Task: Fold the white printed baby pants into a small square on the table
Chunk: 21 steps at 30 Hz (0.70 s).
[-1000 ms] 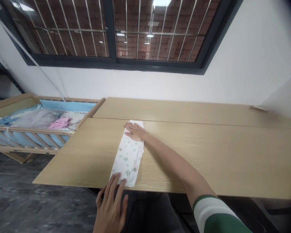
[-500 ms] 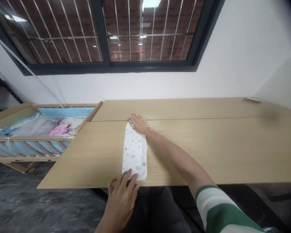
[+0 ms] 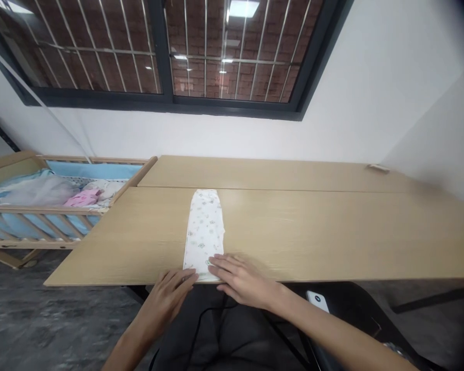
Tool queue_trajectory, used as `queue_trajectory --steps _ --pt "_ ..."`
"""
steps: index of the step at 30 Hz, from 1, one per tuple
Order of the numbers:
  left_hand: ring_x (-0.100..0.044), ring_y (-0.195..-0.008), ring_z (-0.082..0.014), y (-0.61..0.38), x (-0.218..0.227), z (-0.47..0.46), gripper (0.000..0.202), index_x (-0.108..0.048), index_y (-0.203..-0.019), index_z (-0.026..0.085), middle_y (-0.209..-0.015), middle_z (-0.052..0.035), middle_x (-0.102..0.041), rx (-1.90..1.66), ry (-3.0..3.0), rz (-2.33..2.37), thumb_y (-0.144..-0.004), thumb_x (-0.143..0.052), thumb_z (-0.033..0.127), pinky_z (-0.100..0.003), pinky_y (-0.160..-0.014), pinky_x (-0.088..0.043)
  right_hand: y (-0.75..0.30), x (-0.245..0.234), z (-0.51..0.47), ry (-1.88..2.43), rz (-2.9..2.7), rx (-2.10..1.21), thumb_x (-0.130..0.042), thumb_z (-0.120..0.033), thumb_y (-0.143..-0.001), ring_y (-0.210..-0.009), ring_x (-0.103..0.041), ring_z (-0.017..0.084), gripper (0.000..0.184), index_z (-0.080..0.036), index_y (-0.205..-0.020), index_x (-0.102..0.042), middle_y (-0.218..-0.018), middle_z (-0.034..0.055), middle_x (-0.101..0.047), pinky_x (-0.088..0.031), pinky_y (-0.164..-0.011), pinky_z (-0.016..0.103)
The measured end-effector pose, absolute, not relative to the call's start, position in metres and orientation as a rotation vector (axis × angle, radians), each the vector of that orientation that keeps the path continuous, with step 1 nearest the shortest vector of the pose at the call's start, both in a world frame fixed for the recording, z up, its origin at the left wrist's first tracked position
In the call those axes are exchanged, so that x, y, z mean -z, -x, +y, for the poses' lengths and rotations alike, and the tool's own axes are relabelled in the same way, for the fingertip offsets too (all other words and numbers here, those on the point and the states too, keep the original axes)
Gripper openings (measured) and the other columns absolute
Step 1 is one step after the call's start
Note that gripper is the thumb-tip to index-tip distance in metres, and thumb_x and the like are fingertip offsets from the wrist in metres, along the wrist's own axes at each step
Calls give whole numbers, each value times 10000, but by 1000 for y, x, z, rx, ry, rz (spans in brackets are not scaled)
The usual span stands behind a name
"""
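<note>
A long, narrow folded white cloth (image 3: 204,226) with a small green and grey print lies flat on the wooden tabletop (image 3: 313,226), its length running away from me. My left hand (image 3: 173,288) rests at the cloth's near left corner, fingers stretched and low over the table edge; its fingertips touch the fabric. My right hand (image 3: 242,278) lies over the near right corner, fingers extended on the cloth and thumb down by the edge. Whether any fabric is pinched under either hand is hidden.
To the left stands a wooden crib (image 3: 42,210) with blue lining, sheer netting and a pink cloth (image 3: 83,198). A barred window (image 3: 232,56) is above the far wall. Below the table edge are a black chair (image 3: 355,309), a white device (image 3: 317,300) and dark cables.
My right hand has come back from the cloth's far end to its near right corner. My left hand has shifted slightly left along the near edge. The view has tilted a little.
</note>
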<state>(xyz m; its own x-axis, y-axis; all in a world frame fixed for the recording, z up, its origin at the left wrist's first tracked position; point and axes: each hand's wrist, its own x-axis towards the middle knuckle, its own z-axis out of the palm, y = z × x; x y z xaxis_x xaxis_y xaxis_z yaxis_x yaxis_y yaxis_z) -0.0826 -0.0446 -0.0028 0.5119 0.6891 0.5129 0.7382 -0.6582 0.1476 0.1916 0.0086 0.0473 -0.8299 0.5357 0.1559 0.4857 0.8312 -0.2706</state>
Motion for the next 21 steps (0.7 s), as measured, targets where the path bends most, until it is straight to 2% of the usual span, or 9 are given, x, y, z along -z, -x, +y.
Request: queue_trajectory --steps 2,4,6,8,10,13,17,19,21 --pt "-659 -1065 -192 82 0 -53 447 -571 -1340 246 -1228 -63 -697 877 2708 -1211 -989 -407 24 -372 -943 -526 -196 -45 -5 786 -2773 -300 -425 -179 -1033 -1402 -481 259 418 -213 -1427 -560 -1501 101 -542 -352 -1181 463" --pt "-660 -1041 -177 81 -8 -64 457 -567 -1348 255 -1207 -60 -699 938 2798 -1182 -986 -408 25 -344 -931 -541 -199 -56 -16 794 -2749 -363 -409 -143 -1024 -1309 -564 254 403 -223 -1372 -598 -1393 98 -634 -388 -1150 461" --pt "-650 -1078 -161 79 -22 -72 463 -546 -1381 271 -1221 -66 -683 988 2912 -1185 -996 -415 50 -303 -938 -548 -201 -77 -25 832 -2711 -507 -421 -180 -1032 -1173 -639 233 363 -254 -1329 -615 -1259 80 -696 -457 -1081 426" --pt "-646 -1112 -148 78 -41 -73 448 -548 -1388 288 -1230 -68 -669 1049 2986 -1193 -1010 -417 88 -269 -942 -550 -204 -103 -29 875 -2646 -661 -414 -241 -1049 -1100 -657 208 331 -290 -1302 -623 -1194 63 -689 -507 -1005 369" --pt "-665 -1075 -140 77 -64 -64 381 -607 -1326 297 -1184 -55 -682 1171 2937 -1181 -1021 -440 141 -245 -906 -559 -205 -127 -24 899 -2564 -749 -421 -304 -1057 -1110 -641 199 318 -308 -1297 -629 -1204 65 -644 -520 -978 340" --pt "-690 -1011 -155 75 -100 -29 258 -704 -1188 282 -1108 -37 -714 1342 2704 -1227 -1019 -512 245 -259 -877 -568 -201 -146 8 908 -2424 -754 -468 -372 -1044 -1088 -628 214 334 -289 -1321 -635 -1197 80 -612 -521 -958 368" --pt "-681 -1015 -203 74 -135 46 258 -748 -1106 230 -1085 -48 -741 1450 2561 -1466 -976 -586 383 -324 -917 -548 -188 -138 90 953 -2154 -734 -613 -394 -957 -863 -633 194 367 -206 -1269 -658 -1053 75 -659 -539 -803 358" --pt "-678 -977 -213 72 -137 89 280 -756 -1076 205 -1070 -55 -754 1441 2564 -1629 -949 -597 397 -326 -882 -543 -181 -122 137 993 -2000 -808 -670 -389 -899 -800 -624 176 412 -166 -1243 -634 -964 58 -658 -537 -727 321" --pt "-680 -944 -215 67 -128 128 298 -753 -1078 168 -1086 -75 -761 1384 2577 -1810 -938 -581 368 -326 -868 -535 -175 -102 179 1041 -1909 -847 -699 -363 -855 -781 -621 163 391 -151 -1176 -629 -913 41 -654 -535 -716 301"
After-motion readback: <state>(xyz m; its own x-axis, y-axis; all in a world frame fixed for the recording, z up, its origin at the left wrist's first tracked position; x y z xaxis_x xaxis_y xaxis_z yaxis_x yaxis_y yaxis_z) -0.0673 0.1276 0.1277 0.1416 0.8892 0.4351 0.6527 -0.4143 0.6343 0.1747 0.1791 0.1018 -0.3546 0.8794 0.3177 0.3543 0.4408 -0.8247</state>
